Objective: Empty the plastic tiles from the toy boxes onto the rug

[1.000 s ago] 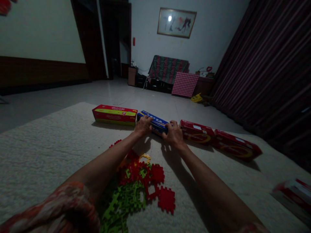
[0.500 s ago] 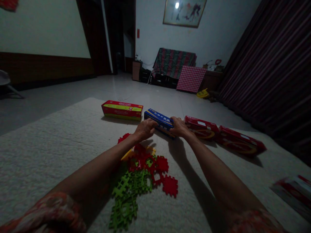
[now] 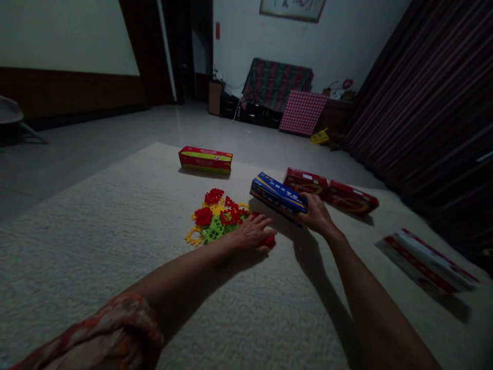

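My right hand [image 3: 316, 213] grips the near right end of a long blue box [image 3: 278, 194] with yellow stripes and white lettering. The box is tilted a little over the pale mat [image 3: 115, 221], its shadow below. My left hand [image 3: 254, 234] lies palm down with fingers spread on the right side of a pile of plastic interlocking pieces [image 3: 217, 228] in red, yellow and green. A red piece [image 3: 270, 241] peeks out beside its fingers; what lies under the palm is hidden.
A red and yellow-green box [image 3: 206, 160] stands at the mat's far edge. Two dark red boxes [image 3: 306, 182] [image 3: 351, 198] sit end to end behind my right hand. A red and white box [image 3: 427, 262] lies at the right. Beyond are a cloth-covered cabinet [image 3: 277, 85] and a curtain [image 3: 408, 87].
My left hand has let go of the blue box and come down onto the plastic pieces. My right hand keeps hold of the box, now farther right. The view has shifted too.
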Demonstrator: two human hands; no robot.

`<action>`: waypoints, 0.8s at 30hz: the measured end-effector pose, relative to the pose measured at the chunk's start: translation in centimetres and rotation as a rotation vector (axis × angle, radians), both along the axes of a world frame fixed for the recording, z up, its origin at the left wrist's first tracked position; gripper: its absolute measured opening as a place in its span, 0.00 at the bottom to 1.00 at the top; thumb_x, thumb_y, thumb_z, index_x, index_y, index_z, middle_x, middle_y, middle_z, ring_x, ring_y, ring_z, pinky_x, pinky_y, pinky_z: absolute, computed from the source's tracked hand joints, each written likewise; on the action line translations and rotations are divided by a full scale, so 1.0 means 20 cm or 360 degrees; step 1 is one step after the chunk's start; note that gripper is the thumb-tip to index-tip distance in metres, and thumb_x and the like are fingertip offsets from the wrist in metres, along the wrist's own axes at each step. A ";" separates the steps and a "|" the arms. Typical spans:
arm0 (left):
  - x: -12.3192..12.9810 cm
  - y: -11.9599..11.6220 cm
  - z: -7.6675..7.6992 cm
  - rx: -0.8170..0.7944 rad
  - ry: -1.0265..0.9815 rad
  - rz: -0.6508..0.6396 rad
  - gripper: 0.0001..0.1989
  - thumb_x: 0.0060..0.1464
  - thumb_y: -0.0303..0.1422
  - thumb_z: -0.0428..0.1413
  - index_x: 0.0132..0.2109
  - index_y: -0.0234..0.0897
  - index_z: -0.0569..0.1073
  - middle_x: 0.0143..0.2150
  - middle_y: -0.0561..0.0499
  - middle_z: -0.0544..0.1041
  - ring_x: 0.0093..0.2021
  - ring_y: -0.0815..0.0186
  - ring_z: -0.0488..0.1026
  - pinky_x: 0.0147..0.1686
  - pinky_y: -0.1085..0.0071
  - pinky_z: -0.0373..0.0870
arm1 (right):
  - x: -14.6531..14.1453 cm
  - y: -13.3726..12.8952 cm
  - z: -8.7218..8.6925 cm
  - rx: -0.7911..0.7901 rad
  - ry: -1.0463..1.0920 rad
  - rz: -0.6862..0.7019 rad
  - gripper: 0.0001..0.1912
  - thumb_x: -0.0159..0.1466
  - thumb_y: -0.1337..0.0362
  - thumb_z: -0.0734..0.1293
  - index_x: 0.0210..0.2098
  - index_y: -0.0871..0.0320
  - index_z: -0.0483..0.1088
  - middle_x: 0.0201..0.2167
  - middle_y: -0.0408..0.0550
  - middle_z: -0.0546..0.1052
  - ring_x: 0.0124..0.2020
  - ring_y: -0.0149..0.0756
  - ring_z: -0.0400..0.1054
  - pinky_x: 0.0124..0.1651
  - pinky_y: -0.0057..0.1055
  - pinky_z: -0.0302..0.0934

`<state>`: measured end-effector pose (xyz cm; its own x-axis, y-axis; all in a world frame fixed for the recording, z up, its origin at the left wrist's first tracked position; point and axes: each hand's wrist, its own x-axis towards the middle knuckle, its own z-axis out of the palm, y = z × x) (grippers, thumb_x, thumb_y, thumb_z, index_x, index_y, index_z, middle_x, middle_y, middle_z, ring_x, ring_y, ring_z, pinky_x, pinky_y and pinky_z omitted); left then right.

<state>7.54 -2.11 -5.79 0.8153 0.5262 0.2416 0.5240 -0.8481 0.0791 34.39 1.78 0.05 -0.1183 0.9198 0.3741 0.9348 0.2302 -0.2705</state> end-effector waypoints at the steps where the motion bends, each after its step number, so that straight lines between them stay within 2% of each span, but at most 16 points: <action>1: -0.01 0.00 -0.02 0.0016 0.0038 -0.0002 0.25 0.61 0.48 0.54 0.62 0.46 0.70 0.65 0.41 0.66 0.63 0.46 0.61 0.59 0.48 0.60 | 0.01 -0.04 0.01 0.0001 0.0019 -0.0017 0.32 0.50 0.64 0.68 0.56 0.57 0.68 0.52 0.58 0.72 0.53 0.54 0.67 0.56 0.47 0.64; 6: -0.10 0.16 -0.04 0.0069 0.0078 0.0071 0.19 0.63 0.44 0.52 0.57 0.47 0.74 0.57 0.46 0.72 0.59 0.53 0.64 0.61 0.55 0.58 | 0.05 -0.19 0.05 0.0060 0.0080 -0.0081 0.32 0.51 0.63 0.68 0.56 0.58 0.67 0.52 0.59 0.72 0.53 0.54 0.67 0.56 0.48 0.65; 10: -0.15 0.32 0.01 0.0038 0.0106 0.0182 0.16 0.62 0.40 0.54 0.55 0.44 0.76 0.58 0.45 0.72 0.59 0.55 0.64 0.60 0.56 0.58 | 0.09 -0.26 0.05 0.0104 0.0113 -0.0127 0.32 0.51 0.62 0.67 0.56 0.57 0.66 0.51 0.58 0.72 0.53 0.54 0.67 0.55 0.48 0.65; 12: -0.16 0.35 0.04 0.0010 0.0124 0.0262 0.14 0.62 0.38 0.55 0.53 0.43 0.77 0.57 0.44 0.73 0.60 0.54 0.65 0.60 0.56 0.59 | 0.10 -0.29 0.03 0.0090 0.0132 -0.0106 0.31 0.51 0.62 0.67 0.56 0.56 0.66 0.52 0.57 0.72 0.54 0.54 0.66 0.56 0.48 0.65; 14: -0.16 0.32 0.07 -0.0004 0.0091 0.0323 0.14 0.62 0.38 0.54 0.52 0.43 0.77 0.57 0.45 0.73 0.61 0.54 0.64 0.60 0.55 0.60 | 0.10 -0.31 0.00 0.0069 0.0147 -0.0088 0.31 0.51 0.63 0.67 0.56 0.55 0.66 0.52 0.57 0.72 0.55 0.54 0.66 0.57 0.48 0.64; 16: -0.16 0.23 0.08 -0.0013 0.0031 0.0324 0.14 0.63 0.39 0.53 0.53 0.44 0.76 0.60 0.45 0.72 0.64 0.54 0.63 0.61 0.54 0.60 | 0.10 -0.33 -0.02 0.0056 0.0148 -0.0108 0.31 0.50 0.64 0.67 0.55 0.55 0.66 0.52 0.57 0.72 0.55 0.54 0.66 0.58 0.49 0.64; 21: -0.26 -0.06 0.05 -0.0061 0.0065 0.0038 0.21 0.60 0.46 0.56 0.56 0.41 0.74 0.66 0.42 0.68 0.67 0.50 0.60 0.62 0.52 0.58 | 0.09 -0.36 -0.07 0.0026 0.0169 -0.0169 0.29 0.49 0.64 0.67 0.52 0.52 0.67 0.50 0.55 0.73 0.55 0.54 0.67 0.58 0.49 0.64; 24: -0.38 -0.15 0.03 -0.0082 0.0055 -0.0028 0.21 0.58 0.48 0.58 0.55 0.43 0.74 0.63 0.42 0.70 0.66 0.49 0.62 0.59 0.53 0.62 | 0.07 -0.39 -0.09 0.0014 0.0199 -0.0161 0.29 0.49 0.65 0.67 0.52 0.52 0.68 0.49 0.55 0.72 0.54 0.54 0.67 0.58 0.50 0.65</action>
<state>-0.07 -5.19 -5.18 0.8319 0.5228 0.1863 0.5121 -0.8524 0.1053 35.89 -6.07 -1.68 0.0229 0.9214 0.3880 0.9126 0.1392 -0.3844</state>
